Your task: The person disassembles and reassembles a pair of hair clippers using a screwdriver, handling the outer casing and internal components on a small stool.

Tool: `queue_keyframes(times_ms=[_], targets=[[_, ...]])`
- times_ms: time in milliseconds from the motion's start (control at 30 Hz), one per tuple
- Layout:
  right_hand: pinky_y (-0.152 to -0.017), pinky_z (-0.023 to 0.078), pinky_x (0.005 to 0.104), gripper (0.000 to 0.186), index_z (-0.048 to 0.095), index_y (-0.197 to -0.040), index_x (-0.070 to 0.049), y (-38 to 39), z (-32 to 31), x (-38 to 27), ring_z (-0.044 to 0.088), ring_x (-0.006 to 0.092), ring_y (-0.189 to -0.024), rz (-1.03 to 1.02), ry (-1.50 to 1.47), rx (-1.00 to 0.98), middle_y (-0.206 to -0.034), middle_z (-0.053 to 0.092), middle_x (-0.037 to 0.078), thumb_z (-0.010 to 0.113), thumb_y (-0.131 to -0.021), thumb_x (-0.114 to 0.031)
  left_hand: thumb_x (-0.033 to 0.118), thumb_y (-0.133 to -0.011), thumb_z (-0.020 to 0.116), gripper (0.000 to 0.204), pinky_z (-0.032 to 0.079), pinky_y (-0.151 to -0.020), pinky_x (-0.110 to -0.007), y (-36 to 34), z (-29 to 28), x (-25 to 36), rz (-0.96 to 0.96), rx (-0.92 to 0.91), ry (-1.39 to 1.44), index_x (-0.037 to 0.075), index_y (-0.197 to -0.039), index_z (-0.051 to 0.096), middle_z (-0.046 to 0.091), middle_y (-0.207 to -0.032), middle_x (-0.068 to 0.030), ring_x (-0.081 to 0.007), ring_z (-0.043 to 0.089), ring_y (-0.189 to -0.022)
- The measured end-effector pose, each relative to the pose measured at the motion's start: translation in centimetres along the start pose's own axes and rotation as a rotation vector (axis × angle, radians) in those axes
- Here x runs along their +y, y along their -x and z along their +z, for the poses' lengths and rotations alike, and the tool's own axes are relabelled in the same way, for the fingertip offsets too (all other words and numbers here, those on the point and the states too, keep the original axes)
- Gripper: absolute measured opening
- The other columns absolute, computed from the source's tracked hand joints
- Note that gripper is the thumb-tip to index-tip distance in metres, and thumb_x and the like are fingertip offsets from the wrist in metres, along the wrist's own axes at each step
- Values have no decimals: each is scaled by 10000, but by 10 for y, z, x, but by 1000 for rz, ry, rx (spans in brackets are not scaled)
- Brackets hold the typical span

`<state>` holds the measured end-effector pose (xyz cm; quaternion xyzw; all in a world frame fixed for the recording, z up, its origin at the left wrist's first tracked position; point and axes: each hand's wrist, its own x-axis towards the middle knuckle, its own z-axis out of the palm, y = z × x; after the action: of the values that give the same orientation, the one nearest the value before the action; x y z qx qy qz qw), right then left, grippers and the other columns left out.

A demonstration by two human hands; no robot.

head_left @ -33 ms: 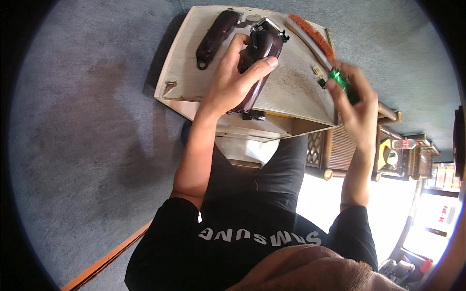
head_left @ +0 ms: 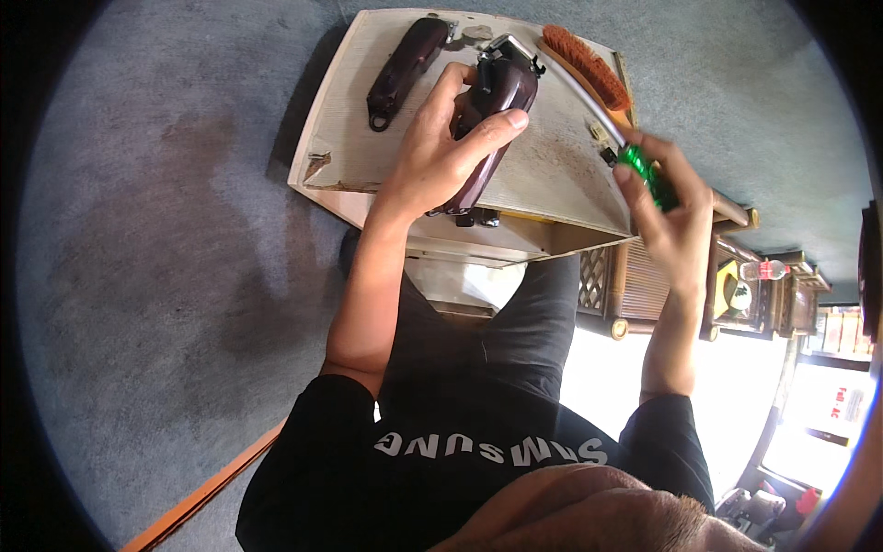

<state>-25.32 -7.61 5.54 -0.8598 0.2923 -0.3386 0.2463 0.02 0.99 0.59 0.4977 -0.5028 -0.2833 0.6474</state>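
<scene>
My left hand [head_left: 432, 161] is wrapped round a dark maroon hair clipper [head_left: 508, 97], its metal blade head pointing away from me. My thumb lies across the top of its body. In my right hand [head_left: 676, 198] is a screwdriver [head_left: 589, 103] with a shiny green handle. Its long shaft reaches up and left, and the tip is close to the clipper's blade head; whether it touches I cannot tell. A second maroon clipper [head_left: 405, 69] lies on the pale wooden tabletop [head_left: 359, 161] to the left.
A brush [head_left: 589, 69] with rust-brown bristles lies at the far right of the tabletop. Near it are a small yellowish piece [head_left: 599, 134] and a small black piece [head_left: 608, 156]. An open drawer [head_left: 432, 244] below the tabletop holds small black items. Bamboo furniture [head_left: 644, 285] with a bottle [head_left: 763, 270] stands to the right.
The screwdriver handle has shifted slightly toward me and its shaft shows more plainly. My left hand and the clipper have barely moved.
</scene>
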Motion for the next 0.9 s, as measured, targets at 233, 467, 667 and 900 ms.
queue_keyframes(times_ms=[233,467,667,900], targets=[[-792,520,282,346,771,-1238,-32,32,8,6,677,139,-840,8,26,102,-915,746,87,770,-894,-61,349,-930,817,448,469,-659,-256,-1,-1,0,-53,-105,-9,20,-1173,636,693,-875,-50,-83,616,-754],[-815,528,292,336,777,-1215,-21,30,8,3,696,151,-865,10,16,114,-969,770,93,784,-883,-71,360,-937,809,461,469,-650,-256,-1,-3,1,-53,-121,-26,16,-1192,640,675,-882,-43,-83,610,-749],[-856,541,302,317,778,-1195,-11,28,6,6,726,171,-929,11,4,104,-1039,792,109,790,-890,-92,377,-936,809,476,469,-641,-256,-1,-1,2,-28,-111,-36,12,-1195,644,687,-904,-55,-94,620,-744],[-862,542,305,315,776,-1195,-6,30,5,5,729,184,-936,1,-4,103,-1048,792,112,785,-894,-98,378,-938,803,476,469,-640,-258,-1,-1,2,-35,-111,-50,10,-1193,643,689,-888,-61,-98,622,-735]])
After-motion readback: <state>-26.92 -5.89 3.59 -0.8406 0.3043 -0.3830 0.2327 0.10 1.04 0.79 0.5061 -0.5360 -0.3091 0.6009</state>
